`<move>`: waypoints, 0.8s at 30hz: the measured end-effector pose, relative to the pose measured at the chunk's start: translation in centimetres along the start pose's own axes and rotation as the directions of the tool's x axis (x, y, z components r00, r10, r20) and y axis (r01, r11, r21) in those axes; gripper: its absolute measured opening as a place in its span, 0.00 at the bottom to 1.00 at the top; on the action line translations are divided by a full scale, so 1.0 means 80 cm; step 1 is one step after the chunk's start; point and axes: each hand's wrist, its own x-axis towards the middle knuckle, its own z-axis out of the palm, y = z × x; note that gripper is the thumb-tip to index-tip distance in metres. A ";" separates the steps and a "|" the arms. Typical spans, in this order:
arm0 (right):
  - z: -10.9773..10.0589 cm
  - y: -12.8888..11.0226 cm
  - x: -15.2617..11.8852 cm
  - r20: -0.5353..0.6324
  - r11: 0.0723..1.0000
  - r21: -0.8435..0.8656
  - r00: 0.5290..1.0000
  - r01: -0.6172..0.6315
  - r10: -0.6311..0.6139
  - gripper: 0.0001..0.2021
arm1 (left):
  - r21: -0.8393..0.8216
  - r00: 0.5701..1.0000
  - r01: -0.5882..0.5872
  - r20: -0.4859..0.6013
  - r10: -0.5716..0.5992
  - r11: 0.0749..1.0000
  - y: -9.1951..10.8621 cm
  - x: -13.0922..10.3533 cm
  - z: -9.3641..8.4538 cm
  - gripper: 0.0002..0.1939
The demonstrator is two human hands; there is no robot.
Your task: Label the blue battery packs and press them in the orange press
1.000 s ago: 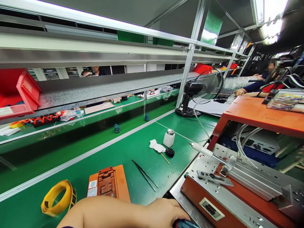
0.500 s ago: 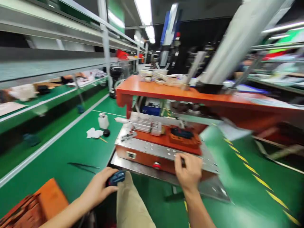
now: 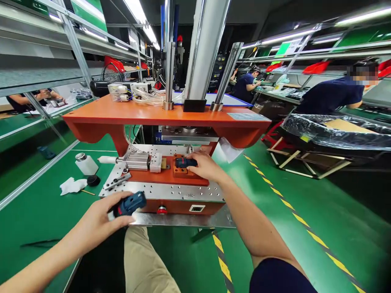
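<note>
My left hand (image 3: 105,213) is closed around a dark blue plastic casing (image 3: 132,203) with a red patch. It holds the casing above the front left edge of an orange press machine (image 3: 134,116). My right hand (image 3: 205,166) reaches into the press, with its fingers closed on the right end of a second dark blue casing (image 3: 184,162). That casing lies in an orange fixture block (image 3: 183,173), and the fingers hide part of it. A silver pneumatic cylinder (image 3: 137,161) points at the block from the left.
A white bottle (image 3: 87,165), a black cap (image 3: 93,180) and a white wad (image 3: 72,186) lie on the green bench at left, near tweezers (image 3: 39,243). A red button (image 3: 162,210) is on the press front. Co-workers sit at right; a plastic-wrapped cart (image 3: 330,130) stands there.
The view has turned right to face the press. My right hand has gone from a fist at the press's front edge to the casing in the block. My left hand still holds its casing, now raised.
</note>
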 end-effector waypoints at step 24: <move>0.062 0.032 -0.251 -0.449 0.589 0.741 0.414 -0.323 0.792 0.27 | 0.398 0.886 -0.461 0.260 0.385 0.793 0.112 0.236 0.147 0.32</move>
